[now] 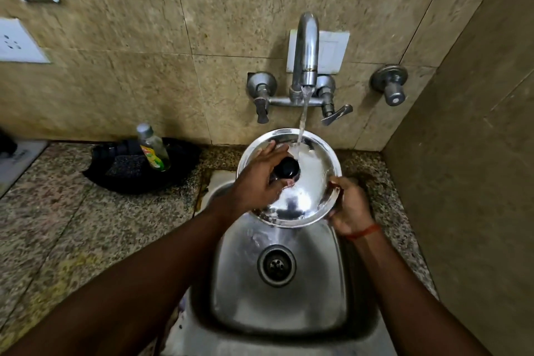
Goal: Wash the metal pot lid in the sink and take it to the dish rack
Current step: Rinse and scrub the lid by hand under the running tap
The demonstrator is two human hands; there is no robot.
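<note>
- While water ran from the tap [305, 46], the metal pot lid [303, 193] was held above the far end of the sink [277, 312], directly under the spout.
- Lid orientation: the domed top side faced up and toward the camera, with the black knob [287, 168] pointing upward. The lid was round, so no long axis could be stated; it sat slightly tilted, the far rim higher and near the wall, the near rim lower over the basin.
- The stream [303, 115] struck the lid's upper surface just beyond the knob, on the far half.
- Left hand [260, 179]: laid palm-down on the lid's left side, fingers spread and extended toward the far rim, touching the surface beside the knob. It was open and flat, not wrapped around anything.
- Right hand [349, 208]: closed on the lid's right near rim, thumb on top of the edge, fingers curled beneath. An orange thread [364, 231] circled that wrist.
- Drain [276, 265]: visible in the basin floor, below and nearer than the lid.
- Counter [86, 225]: speckled stone. A dish soap bottle [152, 149] stood tilted in a black tray [138, 165] left of the sink, well apart from the lid.
</note>
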